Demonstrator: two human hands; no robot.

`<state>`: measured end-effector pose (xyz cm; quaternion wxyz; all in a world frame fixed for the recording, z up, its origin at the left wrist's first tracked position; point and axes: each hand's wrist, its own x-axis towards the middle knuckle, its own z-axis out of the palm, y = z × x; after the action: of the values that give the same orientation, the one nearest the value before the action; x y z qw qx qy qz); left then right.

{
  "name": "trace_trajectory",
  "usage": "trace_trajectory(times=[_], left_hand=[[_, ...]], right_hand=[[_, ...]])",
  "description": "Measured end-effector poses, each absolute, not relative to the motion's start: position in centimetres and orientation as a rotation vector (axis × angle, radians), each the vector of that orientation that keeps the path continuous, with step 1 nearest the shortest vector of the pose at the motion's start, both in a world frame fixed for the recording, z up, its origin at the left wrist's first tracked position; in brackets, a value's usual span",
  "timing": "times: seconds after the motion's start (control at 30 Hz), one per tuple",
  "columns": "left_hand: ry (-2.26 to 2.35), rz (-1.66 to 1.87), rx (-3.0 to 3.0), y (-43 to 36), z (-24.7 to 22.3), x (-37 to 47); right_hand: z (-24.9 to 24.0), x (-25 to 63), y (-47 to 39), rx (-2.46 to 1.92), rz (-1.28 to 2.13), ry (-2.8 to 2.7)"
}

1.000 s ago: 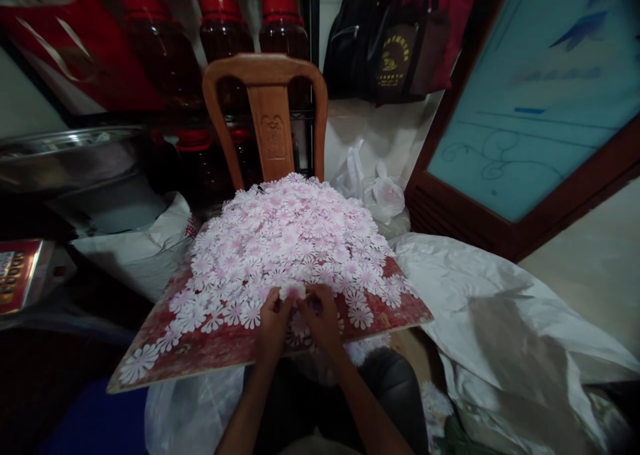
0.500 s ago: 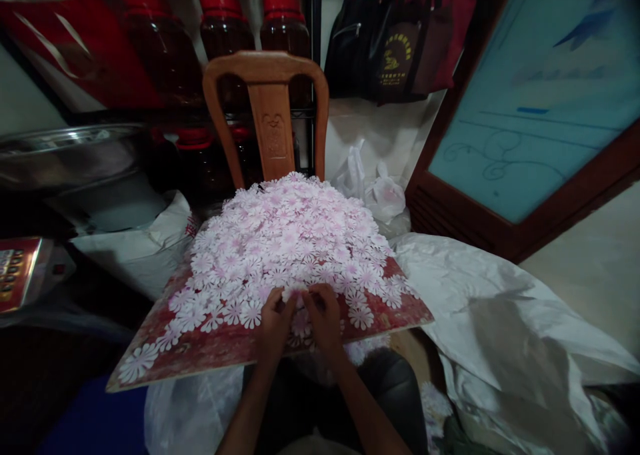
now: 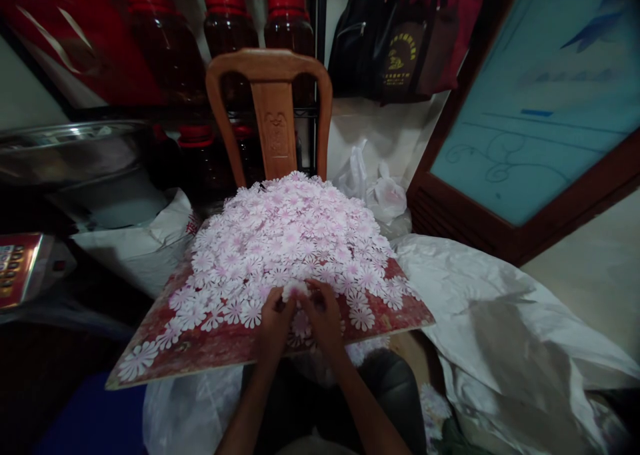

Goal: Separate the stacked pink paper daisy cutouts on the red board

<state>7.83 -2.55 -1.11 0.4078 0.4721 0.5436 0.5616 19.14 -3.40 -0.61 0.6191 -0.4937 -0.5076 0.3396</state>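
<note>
A small white flower with a pink centre (image 3: 295, 288) is pinched between both hands, above the near edge of a worn red board (image 3: 210, 355). My left hand (image 3: 275, 315) is closed on its left side. My right hand (image 3: 323, 311) has its fingers and thumb closed at its right side. Just beyond my fingers rises a big heap of loose flat petal pieces (image 3: 295, 228), white with pale pink middles. Another flower piece (image 3: 300, 325) lies on the board between my wrists. Fingertips hide part of the held flower.
A carved wooden chair (image 3: 273, 108) stands behind the board. Jars with red lids (image 3: 287, 25) fill the shelf at the back. A large white sack (image 3: 480, 295) lies at the right, and a metal basin (image 3: 75, 148) is on the left. Bags (image 3: 395, 48) hang near the door.
More of the flower shows above my fingertips now, and my right fingers have shifted slightly at its edge. The view has moved a little; the heap looks the same.
</note>
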Motion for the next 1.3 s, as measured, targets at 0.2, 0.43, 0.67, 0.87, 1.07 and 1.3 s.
trace_trajectory(times=[0.2,0.43,0.67,0.87,1.07,1.3], left_hand=[[1.364,1.361,1.314,-2.6,-0.6,8.2],[1.336,1.447,1.133,-2.7,-1.8,7.8],[1.348,1.408,1.223,-2.5,-1.2,7.7],[1.352,1.408,1.280,-2.5,-1.1,8.0],[1.365,1.460,1.124,-2.4,-1.6,7.8],[1.277,1.383,1.301,-2.4,-1.0,7.7]], right_hand=[[-1.0,19.2,-3.3,-1.116,0.751,-1.138],[-1.2,19.0,-3.2,-1.078,0.719,-1.240],[-0.8,19.1,-3.2,-1.165,0.743,-1.158],[-1.2,19.2,-3.3,-1.119,0.744,-1.134],[-1.3,18.9,-3.1,-1.086,0.775,-1.251],[-1.1,19.1,-3.3,-1.168,0.773,-1.155]])
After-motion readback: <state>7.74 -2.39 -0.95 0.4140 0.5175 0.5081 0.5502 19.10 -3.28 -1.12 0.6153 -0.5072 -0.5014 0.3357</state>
